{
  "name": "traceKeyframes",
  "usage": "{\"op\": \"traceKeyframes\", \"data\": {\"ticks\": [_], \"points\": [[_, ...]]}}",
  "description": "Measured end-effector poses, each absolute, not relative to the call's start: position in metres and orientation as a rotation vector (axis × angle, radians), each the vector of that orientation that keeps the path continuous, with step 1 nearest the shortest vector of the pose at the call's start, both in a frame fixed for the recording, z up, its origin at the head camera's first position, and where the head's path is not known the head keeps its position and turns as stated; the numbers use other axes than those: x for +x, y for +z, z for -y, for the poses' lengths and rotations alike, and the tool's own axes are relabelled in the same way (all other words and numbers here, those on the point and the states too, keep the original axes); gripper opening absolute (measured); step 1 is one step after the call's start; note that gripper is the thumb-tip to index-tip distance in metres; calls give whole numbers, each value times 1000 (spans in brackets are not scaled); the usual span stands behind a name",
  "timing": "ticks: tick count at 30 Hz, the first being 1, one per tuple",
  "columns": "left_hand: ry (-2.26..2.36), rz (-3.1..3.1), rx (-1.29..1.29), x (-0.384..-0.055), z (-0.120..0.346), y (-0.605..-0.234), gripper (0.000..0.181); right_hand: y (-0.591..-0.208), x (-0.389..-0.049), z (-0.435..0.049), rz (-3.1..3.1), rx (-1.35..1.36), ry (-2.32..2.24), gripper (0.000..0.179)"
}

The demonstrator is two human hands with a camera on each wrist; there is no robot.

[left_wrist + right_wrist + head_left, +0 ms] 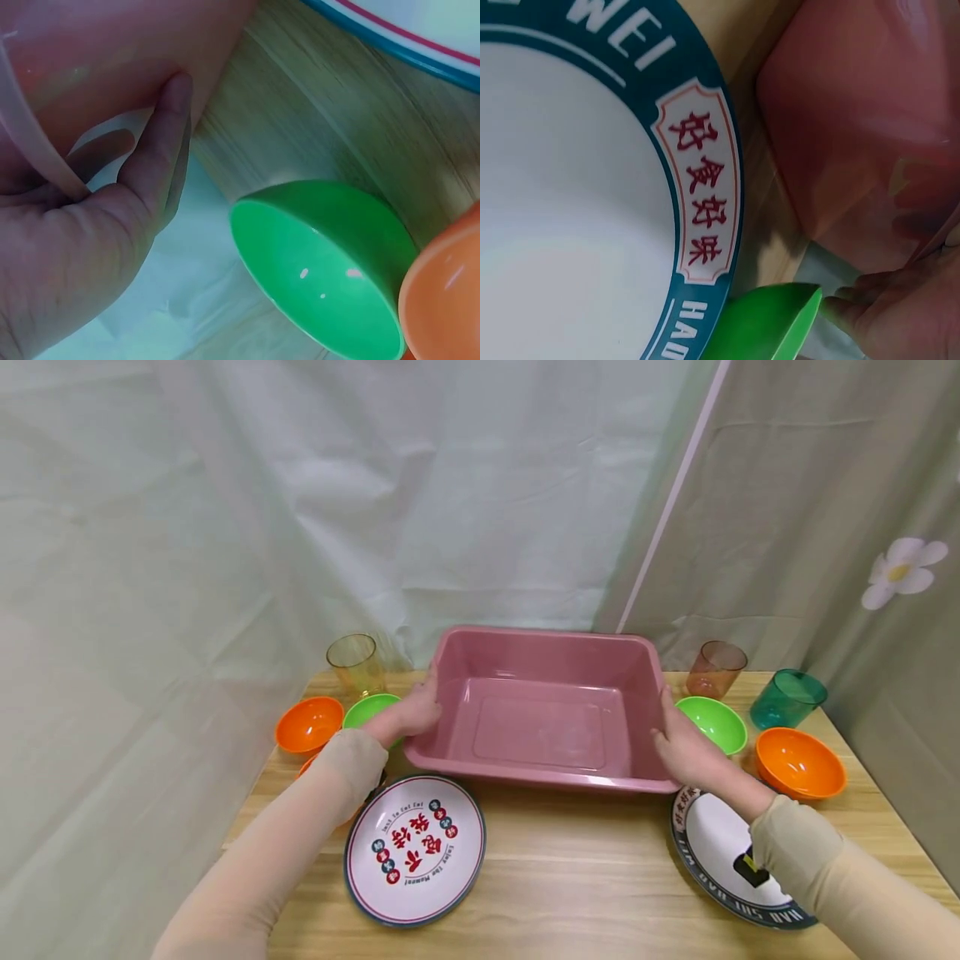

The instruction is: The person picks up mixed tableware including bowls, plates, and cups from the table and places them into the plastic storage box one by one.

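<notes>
A pink rectangular plastic basin [540,727] stands at the back middle of the wooden table, its inside facing up. My left hand [420,708] grips its left rim; in the left wrist view the fingers curl round the basin wall [120,45]. On the opposite side my right hand [686,745] holds the right rim, thumb toward the inside and fingers along the outer wall [855,135]. Close to the left hand is a green bowl [315,262], and another green bowl [712,725] sits just beside the right hand.
Orange bowls [309,727] [799,764] flank both sides. A yellow cup [358,667], a brownish cup [716,670] and a teal cup [787,700] stand behind. A printed plate [416,893] lies front left; a dark-rimmed plate [712,827], overlapped by the right forearm, front right. A curtain [487,510] hangs behind.
</notes>
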State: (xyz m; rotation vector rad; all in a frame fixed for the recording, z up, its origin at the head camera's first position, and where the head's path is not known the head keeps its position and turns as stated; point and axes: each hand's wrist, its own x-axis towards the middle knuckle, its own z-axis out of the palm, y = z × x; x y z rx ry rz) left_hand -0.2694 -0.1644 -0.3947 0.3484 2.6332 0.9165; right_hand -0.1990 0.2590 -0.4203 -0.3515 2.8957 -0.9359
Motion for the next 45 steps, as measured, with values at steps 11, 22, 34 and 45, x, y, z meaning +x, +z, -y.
{"op": "traceKeyframes", "data": {"ticks": [11, 22, 34, 45], "points": [[916, -2645, 303, -267, 154, -396, 80, -419, -213, -271, -2854, -358, -912, 77], [998, -2650, 312, -263, 147, -397, 81, -417, -221, -280, -2807, -343, -907, 76], [971, -2698, 297, -261, 140, -400, 82, -417, -231, -288, -2813, -375, -908, 75], [994, -2690, 316, -267, 139, -400, 80, -414, -231, -290, -2800, -367, -910, 74]]}}
